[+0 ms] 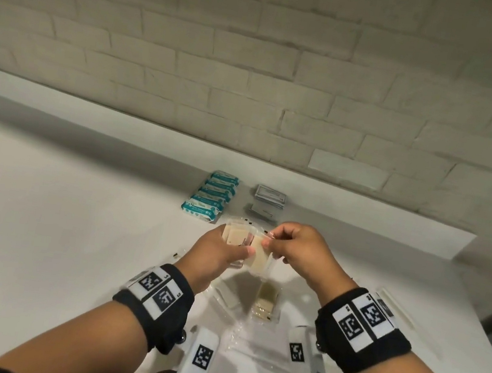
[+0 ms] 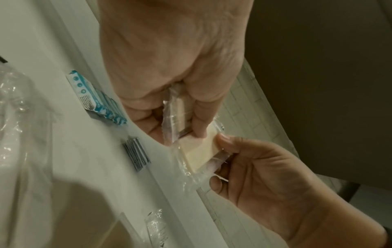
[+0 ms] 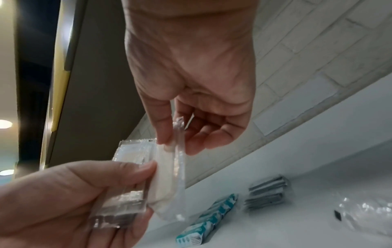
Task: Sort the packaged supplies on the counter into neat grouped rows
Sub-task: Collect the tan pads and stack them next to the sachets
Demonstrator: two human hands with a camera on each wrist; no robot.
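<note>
Loose clear-wrapped pads (image 1: 265, 305) lie nearest on the bench (image 1: 73, 224). Above them the left hand (image 1: 216, 247) grips a stack of clear-wrapped pads (image 1: 238, 236), while the right hand (image 1: 296, 246) has its fingers (image 3: 164, 132) pinching one pad packet (image 3: 169, 181) against it. I'd square edges flush before setting down. Farther back, teal packets (image 1: 211, 195) and grey sachets (image 1: 268, 202) already sit in rows

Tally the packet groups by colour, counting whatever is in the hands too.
Teal row: 1
Grey row: 1
Beige clear-wrapped bundle, held by left hand and pinched by right hand: 1
Loose clear-wrapped pile on the counter: 1
Total: 4 groups. Packets per group overlap too much to count.
</note>
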